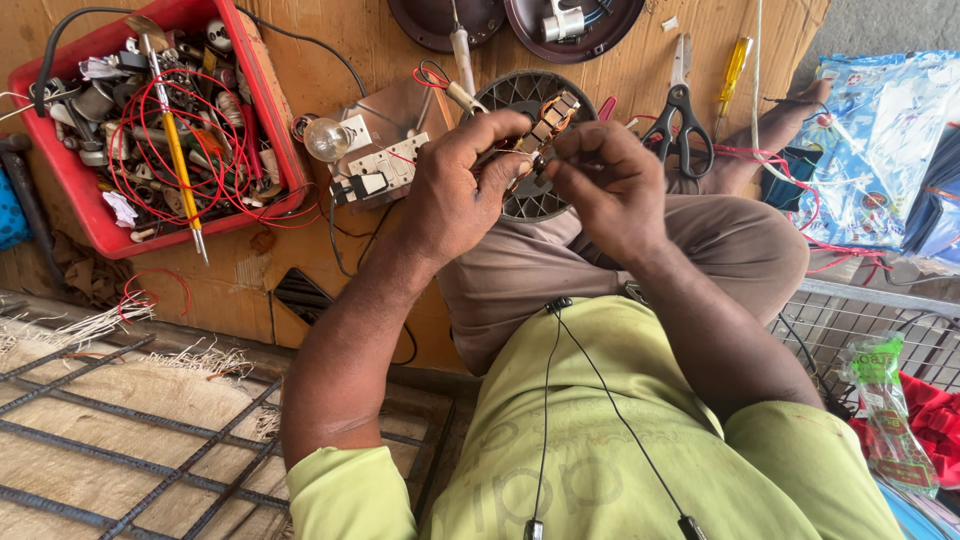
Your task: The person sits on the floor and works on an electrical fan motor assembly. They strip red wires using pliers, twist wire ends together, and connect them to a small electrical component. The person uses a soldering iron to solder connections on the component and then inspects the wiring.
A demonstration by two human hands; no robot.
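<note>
Left hand (455,190): fingers pinch the small copper-wound metal coil part (545,128), held above the lap.
Right hand (605,180): fingers closed on its other end.
Below: round grey fan grille (515,95).
Risk: thin copper winding could snap if tugged.

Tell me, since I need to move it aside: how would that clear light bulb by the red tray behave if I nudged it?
The light bulb looks like thin clear glass, so probably fragile and light. Its round globe would likely roll on the flat board. It lies close to the switch plate and wires, which might catch it; whether it is wired in, I cannot tell.
</note>
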